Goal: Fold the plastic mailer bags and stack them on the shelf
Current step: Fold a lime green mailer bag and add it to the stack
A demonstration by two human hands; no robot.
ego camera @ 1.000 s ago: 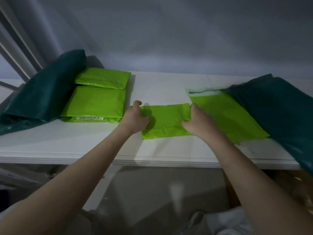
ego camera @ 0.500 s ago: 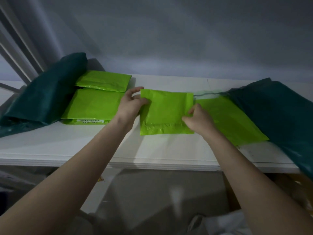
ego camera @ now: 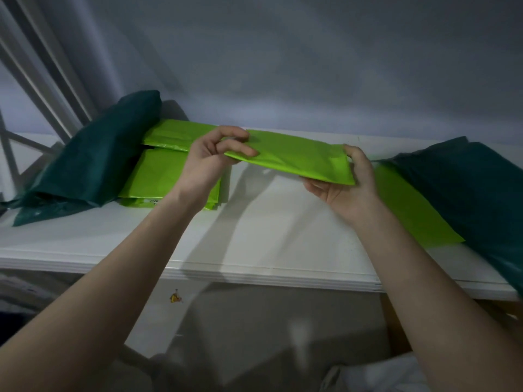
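Note:
A folded lime-green mailer bag [ego camera: 297, 155] hangs flat in the air above the white shelf [ego camera: 268, 227]. My left hand [ego camera: 212, 159] pinches its left end and my right hand [ego camera: 348, 182] grips its right end from below. A stack of folded lime-green bags [ego camera: 158, 176] lies on the shelf at the left, partly hidden behind my left hand. An unfolded lime-green bag [ego camera: 407, 205] lies flat on the shelf at the right.
A dark green plastic bag [ego camera: 93, 162] leans at the far left of the shelf. Another dark green bag [ego camera: 469, 188] drapes over the shelf's right end. A grey wall rises behind; white frame bars stand at the upper left.
Both hands lifted the folded green bag off the shelf, raised it and carried it leftward toward the stack; it now lies nearly level in the air.

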